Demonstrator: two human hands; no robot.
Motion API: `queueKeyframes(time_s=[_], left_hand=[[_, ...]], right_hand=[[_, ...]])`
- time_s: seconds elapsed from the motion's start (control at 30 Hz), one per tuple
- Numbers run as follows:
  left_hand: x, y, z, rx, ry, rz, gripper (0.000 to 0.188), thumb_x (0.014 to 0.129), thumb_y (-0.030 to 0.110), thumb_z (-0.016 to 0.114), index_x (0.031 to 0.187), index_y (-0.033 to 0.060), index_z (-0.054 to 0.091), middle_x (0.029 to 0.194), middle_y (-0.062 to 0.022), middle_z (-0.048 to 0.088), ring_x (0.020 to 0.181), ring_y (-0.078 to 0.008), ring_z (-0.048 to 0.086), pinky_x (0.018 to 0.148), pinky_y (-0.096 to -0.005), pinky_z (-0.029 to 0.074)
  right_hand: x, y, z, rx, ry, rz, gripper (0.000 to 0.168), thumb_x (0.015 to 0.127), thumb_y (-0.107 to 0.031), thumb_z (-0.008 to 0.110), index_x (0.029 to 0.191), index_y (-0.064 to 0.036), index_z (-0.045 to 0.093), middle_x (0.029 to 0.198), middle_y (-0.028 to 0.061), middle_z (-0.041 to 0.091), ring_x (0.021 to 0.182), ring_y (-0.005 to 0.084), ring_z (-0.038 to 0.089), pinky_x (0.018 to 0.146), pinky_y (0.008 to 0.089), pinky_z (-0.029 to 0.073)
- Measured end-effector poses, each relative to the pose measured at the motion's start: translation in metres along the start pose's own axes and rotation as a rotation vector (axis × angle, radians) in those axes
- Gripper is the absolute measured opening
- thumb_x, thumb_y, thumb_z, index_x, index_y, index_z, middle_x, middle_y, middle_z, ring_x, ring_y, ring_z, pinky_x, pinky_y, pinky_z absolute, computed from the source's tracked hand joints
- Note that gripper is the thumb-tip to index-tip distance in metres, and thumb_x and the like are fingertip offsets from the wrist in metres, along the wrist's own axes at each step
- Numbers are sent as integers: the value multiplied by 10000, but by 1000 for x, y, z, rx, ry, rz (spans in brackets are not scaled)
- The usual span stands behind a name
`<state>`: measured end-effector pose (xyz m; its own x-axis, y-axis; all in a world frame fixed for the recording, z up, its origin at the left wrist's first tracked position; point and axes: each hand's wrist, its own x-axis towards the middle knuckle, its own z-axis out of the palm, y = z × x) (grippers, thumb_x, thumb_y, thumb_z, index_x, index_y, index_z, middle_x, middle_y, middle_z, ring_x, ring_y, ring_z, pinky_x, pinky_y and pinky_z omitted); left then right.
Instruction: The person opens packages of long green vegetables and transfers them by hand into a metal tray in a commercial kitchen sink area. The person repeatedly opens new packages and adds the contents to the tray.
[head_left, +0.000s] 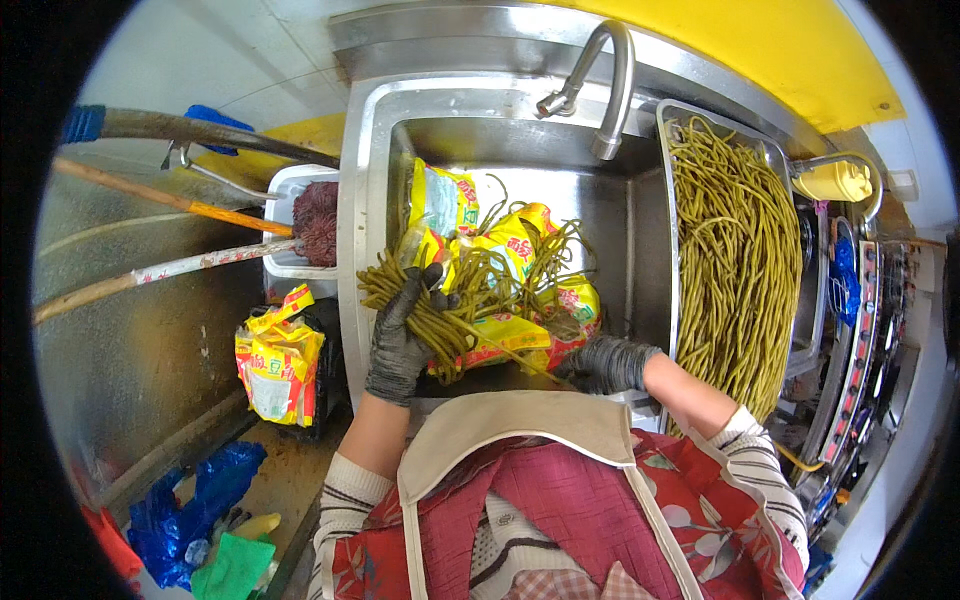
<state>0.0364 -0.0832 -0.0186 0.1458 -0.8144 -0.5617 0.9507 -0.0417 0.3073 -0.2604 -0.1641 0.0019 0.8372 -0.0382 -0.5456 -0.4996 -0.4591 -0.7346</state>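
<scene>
In my left hand (401, 330), gloved in dark grey, is a bundle of olive-green pickled long beans (442, 330), folded over at its lower end. One single long bean (517, 358) stretches from this bundle to my right hand (604, 365). That hand wears the same kind of glove and seems to pinch the bean's end, though its fingertips are partly hidden. Beneath and beyond both hands, several yellow printed plastic packets (444, 199) lie in the steel sink basin (517, 135). Loose tangled beans (559, 259) spread over the packets.
A steel tray (667, 225) heaped with long beans (735, 262) stands at the sink's right. The faucet (619, 82) arches over the basin. To the left are mop handles (187, 262), a white bucket (281, 184) and a black bin (330, 352) with yellow packets (277, 367).
</scene>
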Motion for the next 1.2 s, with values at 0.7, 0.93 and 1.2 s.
queueKeyframes(time_s=[0.7,0.93,1.2], left_hand=[[-25,7,-7,205,-131,-81,296,812,262,685,1001,84,544,730,1,494,674,-167,519,864,-421,446],[-43,-4,11,354,-130,-2,190,802,188,698,857,68,562,753,-46,575,660,-159,544,738,-366,494],[-63,-19,35,416,-197,-36,281,829,190,660,1039,33,559,735,-23,543,640,-137,533,683,-326,495]], right_hand=[[152,223,6,864,804,660,480,781,-330,657,1143,-27,570,1012,159,637,910,261,604,809,354,475],[67,41,-59,859,788,104,353,921,-311,526,1123,-27,580,963,56,641,873,120,568,791,260,450],[0,-64,-59,591,805,-97,346,931,-278,509,1144,-11,563,1022,82,631,923,173,579,877,295,439]])
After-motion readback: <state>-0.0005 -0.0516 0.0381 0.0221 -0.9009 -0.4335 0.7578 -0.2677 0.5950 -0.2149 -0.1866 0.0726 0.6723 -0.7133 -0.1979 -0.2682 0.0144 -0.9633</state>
